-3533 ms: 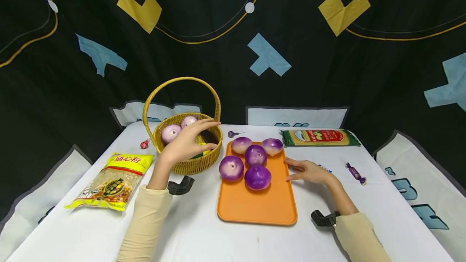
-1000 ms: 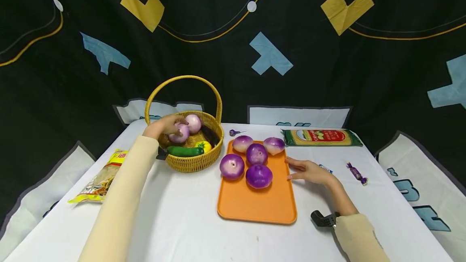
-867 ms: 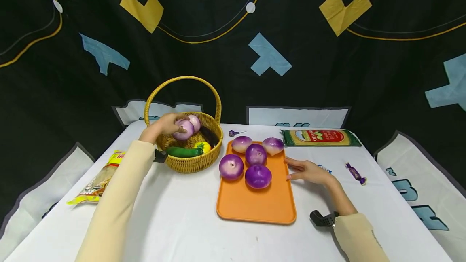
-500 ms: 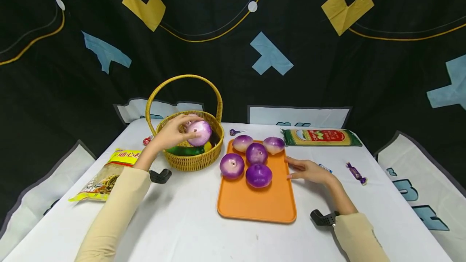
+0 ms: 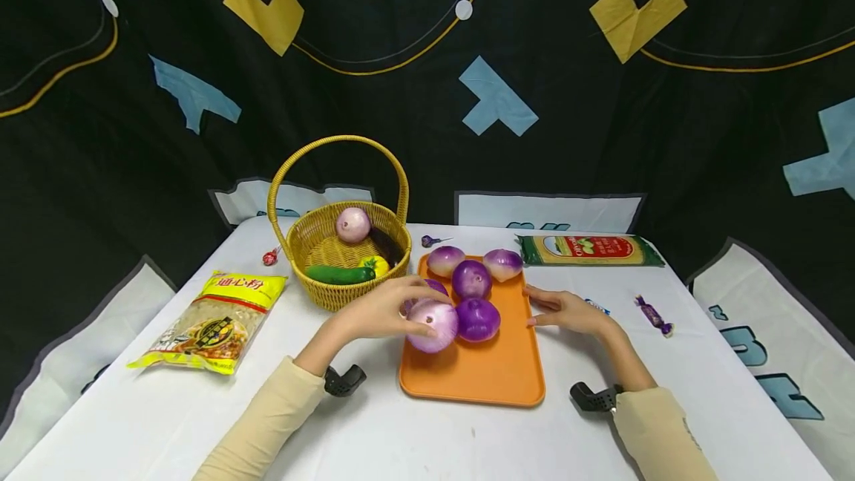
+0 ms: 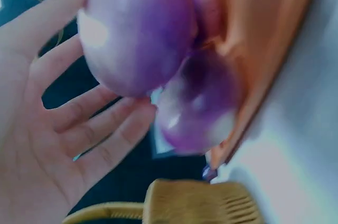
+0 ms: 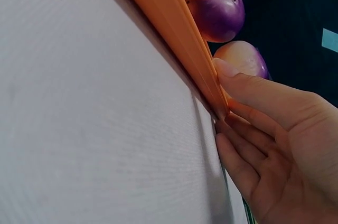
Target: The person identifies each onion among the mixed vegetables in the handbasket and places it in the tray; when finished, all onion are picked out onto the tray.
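My left hand (image 5: 390,309) holds a pale purple onion (image 5: 434,326) between thumb and fingers over the left side of the orange tray (image 5: 481,384). In the left wrist view this onion (image 6: 134,28) is close to another purple onion (image 6: 198,105); whether they touch I cannot tell. Several more onions sit on the tray's far half, among them a dark purple onion (image 5: 477,320) right beside the held one. My right hand (image 5: 568,312) rests at the tray's right edge, its fingers touching the rim (image 7: 198,65) in the right wrist view.
A yellow wicker basket (image 5: 334,294) at back left contains an onion (image 5: 352,225), a cucumber (image 5: 339,275), a yellow pepper (image 5: 376,266) and an eggplant (image 5: 386,245). A pasta bag (image 5: 214,321) lies left, a green packet (image 5: 591,250) back right. Candies (image 5: 653,315) lie about.
My left hand reached into the basket, took an onion and carried it right and nearer to me, over the tray. The basket now shows one onion where two were. My right hand has stayed put.
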Motion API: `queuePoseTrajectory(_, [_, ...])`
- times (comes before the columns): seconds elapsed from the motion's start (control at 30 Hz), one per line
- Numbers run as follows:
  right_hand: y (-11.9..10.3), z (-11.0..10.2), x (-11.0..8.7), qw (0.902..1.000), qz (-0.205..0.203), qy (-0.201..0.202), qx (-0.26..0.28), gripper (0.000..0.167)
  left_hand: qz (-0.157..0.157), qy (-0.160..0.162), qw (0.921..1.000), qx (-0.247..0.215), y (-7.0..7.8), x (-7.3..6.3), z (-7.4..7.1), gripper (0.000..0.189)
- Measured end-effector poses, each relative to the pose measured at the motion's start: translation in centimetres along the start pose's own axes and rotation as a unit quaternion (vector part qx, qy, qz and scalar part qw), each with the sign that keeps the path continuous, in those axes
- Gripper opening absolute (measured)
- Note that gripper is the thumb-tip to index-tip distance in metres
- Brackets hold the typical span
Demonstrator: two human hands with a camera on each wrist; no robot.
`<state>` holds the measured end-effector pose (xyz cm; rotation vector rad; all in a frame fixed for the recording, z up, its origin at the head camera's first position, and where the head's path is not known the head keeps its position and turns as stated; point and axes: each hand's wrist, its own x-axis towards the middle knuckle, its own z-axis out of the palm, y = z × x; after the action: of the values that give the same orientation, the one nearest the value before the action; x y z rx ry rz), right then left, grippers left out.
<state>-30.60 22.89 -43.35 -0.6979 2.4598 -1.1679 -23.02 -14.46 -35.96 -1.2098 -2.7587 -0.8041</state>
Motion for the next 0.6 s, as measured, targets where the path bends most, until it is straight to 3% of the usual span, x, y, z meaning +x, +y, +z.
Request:
queuePoseTrajectory(0.1, [0.2,0.0,0.1,1.0000,-0.001,0.000,-0.008,0.073,0.017,-0.029,0.9993,0.018,-0.1,0.3,1.4,0.050])
queuePoseTrajectory(0.23, [0.3,0.0,0.1,1.0000,-0.001,0.002,-0.004,0.073,0.023,-0.040,0.9981,0.041,-0.3,0.3,2.3,0.050])
queuePoseTrajectory(0.6, [0.1,0.0,0.0,1.0000,-0.001,0.000,-0.008,0.073,0.001,-0.029,0.9979,0.058,-0.1,0.1,0.9,0.051])
